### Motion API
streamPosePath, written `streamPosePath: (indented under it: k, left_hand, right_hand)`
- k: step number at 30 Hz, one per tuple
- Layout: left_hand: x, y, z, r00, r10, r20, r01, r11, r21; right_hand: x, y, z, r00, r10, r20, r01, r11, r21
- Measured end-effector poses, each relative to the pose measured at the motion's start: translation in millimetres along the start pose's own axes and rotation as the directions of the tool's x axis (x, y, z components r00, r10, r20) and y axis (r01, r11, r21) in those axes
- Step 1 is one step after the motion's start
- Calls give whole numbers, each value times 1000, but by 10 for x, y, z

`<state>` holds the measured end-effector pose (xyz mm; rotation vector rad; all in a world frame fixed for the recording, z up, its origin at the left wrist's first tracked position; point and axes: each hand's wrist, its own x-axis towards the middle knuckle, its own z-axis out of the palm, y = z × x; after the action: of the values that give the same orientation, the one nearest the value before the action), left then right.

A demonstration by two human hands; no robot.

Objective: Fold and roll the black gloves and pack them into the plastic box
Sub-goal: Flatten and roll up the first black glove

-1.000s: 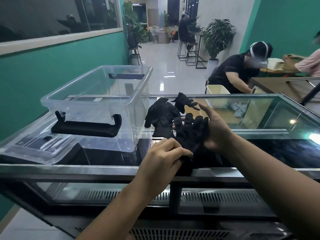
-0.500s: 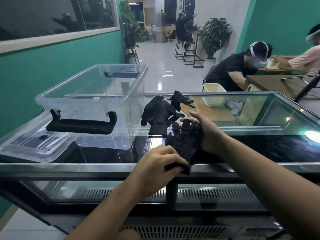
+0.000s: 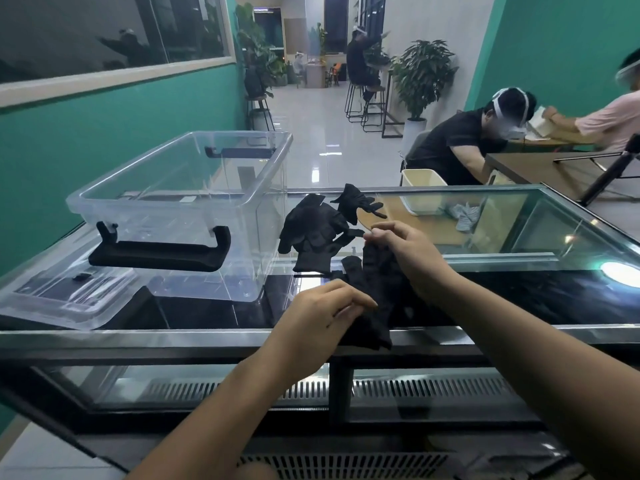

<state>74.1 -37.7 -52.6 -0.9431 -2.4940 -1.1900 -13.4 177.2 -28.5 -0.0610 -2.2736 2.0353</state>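
Observation:
A black glove point(image 3: 374, 299) lies flat on the glass counter top near its front edge. My left hand point(image 3: 322, 317) pinches its cuff end. My right hand point(image 3: 405, 254) presses on its finger end. Behind it a loose pile of black gloves point(image 3: 318, 230) lies on the glass. The clear plastic box point(image 3: 180, 202), with black handles, stands to the left with nothing inside. Its clear lid point(image 3: 65, 299) lies on the counter at the near left.
The counter is a glass display case with a metal front rail point(image 3: 138, 337). Beyond it a person in black sits at a wooden table point(image 3: 540, 168), with a cream bin point(image 3: 422, 192) beside it. A green wall runs along the left.
Both hands have lowered the glove onto the glass and drawn it towards the front edge. My right hand shifted from under the glove's fingers to on top of them.

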Motion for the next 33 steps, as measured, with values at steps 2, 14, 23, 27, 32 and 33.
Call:
streamPosePath:
  k: [2,14,23,27,32,33]
  left_hand:
    - [21,-46,-22,999,1,-40,1,999,48]
    - [-61,-115,7,988,-149,-42,154,924,349]
    - [-120,-108,-77,970,-200,-138,240,878,413]
    - [-70,-95,-81,989,-112,-95,139,919,368]
    - [-73,-130,-82,991,-135,14,123,939,321]
    - [-74,-130,-76,991,-131,11,121,943,311]
  right_hand:
    - [-7,39,-65,995,-95,18,97,979,-180]
    - [-187,235,-142,964,-196,179,263,609,-748]
    - [48,216,4,955,-233,183,293,647,-704]
    - [-36,192,-80,927,-365,91,339,705,-624]
    - [-232,272,-141,882,-451,134,432,663,-611]
    - [-223,286,-150,885,-447,127,420,653,-631]
